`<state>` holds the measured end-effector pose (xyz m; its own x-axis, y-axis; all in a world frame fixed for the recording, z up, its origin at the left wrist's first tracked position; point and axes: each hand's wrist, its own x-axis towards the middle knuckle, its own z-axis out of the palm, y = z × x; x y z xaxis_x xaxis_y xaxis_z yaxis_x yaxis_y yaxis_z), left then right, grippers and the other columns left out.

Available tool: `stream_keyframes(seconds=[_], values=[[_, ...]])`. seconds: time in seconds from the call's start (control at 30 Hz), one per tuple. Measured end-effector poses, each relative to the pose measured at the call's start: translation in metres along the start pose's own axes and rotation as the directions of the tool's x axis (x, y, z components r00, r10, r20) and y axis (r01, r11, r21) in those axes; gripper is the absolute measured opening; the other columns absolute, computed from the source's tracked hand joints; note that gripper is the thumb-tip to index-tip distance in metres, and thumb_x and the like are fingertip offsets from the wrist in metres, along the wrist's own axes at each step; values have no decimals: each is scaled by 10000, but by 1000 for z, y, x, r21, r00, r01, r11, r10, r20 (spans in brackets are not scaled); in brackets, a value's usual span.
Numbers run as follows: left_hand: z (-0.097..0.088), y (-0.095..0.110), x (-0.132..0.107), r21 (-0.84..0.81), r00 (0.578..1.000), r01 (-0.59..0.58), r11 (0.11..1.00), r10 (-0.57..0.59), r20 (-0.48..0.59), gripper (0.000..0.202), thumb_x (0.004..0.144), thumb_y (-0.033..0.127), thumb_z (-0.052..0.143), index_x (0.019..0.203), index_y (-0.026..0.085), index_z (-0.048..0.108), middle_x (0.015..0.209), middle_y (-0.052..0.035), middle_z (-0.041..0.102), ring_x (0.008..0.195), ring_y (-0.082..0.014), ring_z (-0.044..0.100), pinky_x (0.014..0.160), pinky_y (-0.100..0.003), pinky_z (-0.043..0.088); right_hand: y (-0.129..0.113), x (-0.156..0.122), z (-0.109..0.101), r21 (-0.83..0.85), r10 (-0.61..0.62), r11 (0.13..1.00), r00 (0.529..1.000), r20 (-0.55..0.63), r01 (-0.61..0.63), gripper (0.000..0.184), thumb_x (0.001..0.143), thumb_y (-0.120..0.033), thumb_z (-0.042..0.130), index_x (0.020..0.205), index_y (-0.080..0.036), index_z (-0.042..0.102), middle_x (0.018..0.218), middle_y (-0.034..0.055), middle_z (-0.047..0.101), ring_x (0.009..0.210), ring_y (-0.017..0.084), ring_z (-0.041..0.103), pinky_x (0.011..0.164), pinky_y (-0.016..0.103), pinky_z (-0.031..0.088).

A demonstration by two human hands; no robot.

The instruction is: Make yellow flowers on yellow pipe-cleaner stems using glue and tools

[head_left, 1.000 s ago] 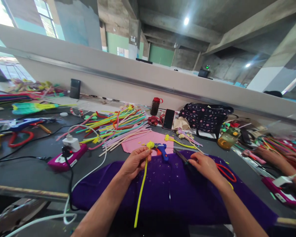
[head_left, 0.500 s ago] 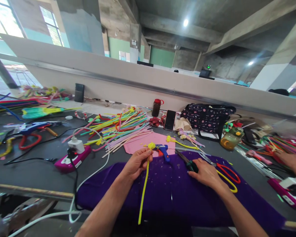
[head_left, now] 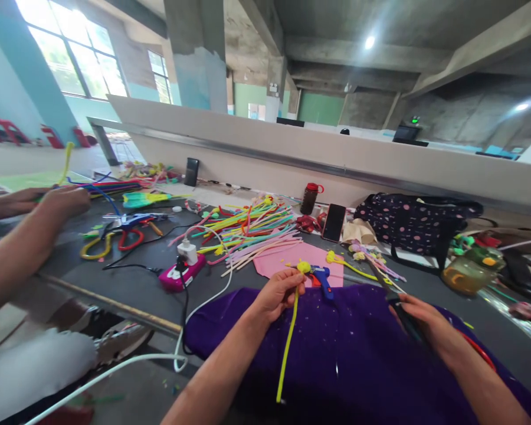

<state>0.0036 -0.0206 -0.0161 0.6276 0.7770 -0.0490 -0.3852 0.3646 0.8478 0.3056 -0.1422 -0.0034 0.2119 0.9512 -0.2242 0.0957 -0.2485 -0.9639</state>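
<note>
Between the thumb and fingers of my left hand (head_left: 284, 290) is a yellow pipe-cleaner flower (head_left: 304, 267), its long yellow stem hanging down over the purple cloth (head_left: 358, 354). Just behind the bloom, a blue glue gun (head_left: 322, 278) rests on a pink sheet (head_left: 269, 262). My right hand (head_left: 429, 324) is closed on dark-handled scissors (head_left: 405, 316), blurred by motion, with the blades pointing forward. A second yellow flower (head_left: 351, 265) lies on the pink sheet. Partly behind my right forearm shows a red handle loop (head_left: 480, 351).
Pipe cleaners (head_left: 252, 227) lie heaped behind the pink sheet. A magenta power strip (head_left: 181, 276) with a white cable stands left. At the back are a bottle (head_left: 310, 198), a phone (head_left: 334, 222), a patterned bag (head_left: 411, 224) and a jar (head_left: 469, 271). Another person's hands (head_left: 57, 203) work at far left.
My right hand has picked the dark-handled scissors up off the cloth and moved them right. My left hand still holds the flower. The view has swung left, bringing another person's arms into sight.
</note>
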Motion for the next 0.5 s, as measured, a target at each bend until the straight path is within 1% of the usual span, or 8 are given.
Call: stream_keyframes(seconds=[0.03,0.1,0.17,0.27,0.33,0.4,0.5], values=[[0,0,0,-1,1000,2,1000,-2,-4,207,695,323,626,728,130,556,542,28,548,310,-7,330,311,-158,146,-3,-4,4,77,-5,997,1000,9,5,260,684,-357,562,922,-251,562,641,1,570,542,173,564,497,271,430],[1,1,-1,-4,1000,7,1000,-7,-11,217,692,335,625,715,132,551,545,29,549,308,-6,325,312,-159,140,-6,-7,14,150,-47,988,999,14,44,328,664,-318,597,980,-242,551,556,-35,492,439,122,467,411,224,360],[1,2,-2,-11,1000,5,1000,-5,-17,210,695,329,623,720,132,551,548,30,548,307,-4,321,314,-158,131,-5,-5,26,146,-68,987,997,36,62,336,668,-313,618,980,-220,537,485,-78,380,376,73,332,357,175,247],[0,2,-3,-22,1000,-10,1000,10,-12,192,705,313,617,746,133,561,555,26,557,310,-6,333,318,-159,127,3,4,44,81,-35,996,994,106,27,286,672,-352,641,876,-187,528,458,-112,243,364,37,195,349,152,134],[-1,2,-4,-27,1000,-13,1000,13,-2,192,708,314,616,746,133,566,556,18,565,314,-12,347,322,-162,132,8,11,52,68,-25,998,991,134,16,270,676,-368,641,825,-182,515,464,-118,201,368,29,158,353,153,104],[-1,1,-5,-34,1000,-14,999,15,10,192,703,314,623,742,132,575,559,8,575,337,-23,381,332,-162,158,9,15,58,73,-16,997,989,148,5,257,685,-367,631,819,-186,507,465,-122,174,364,28,143,351,154,93],[1,0,-8,-59,995,-79,995,82,50,170,701,290,630,747,129,599,586,-17,597,441,-59,475,401,-163,277,3,18,70,28,4,1000,990,141,-8,237,686,-364,616,813,-193,513,451,-123,176,345,31,148,337,151,105]])
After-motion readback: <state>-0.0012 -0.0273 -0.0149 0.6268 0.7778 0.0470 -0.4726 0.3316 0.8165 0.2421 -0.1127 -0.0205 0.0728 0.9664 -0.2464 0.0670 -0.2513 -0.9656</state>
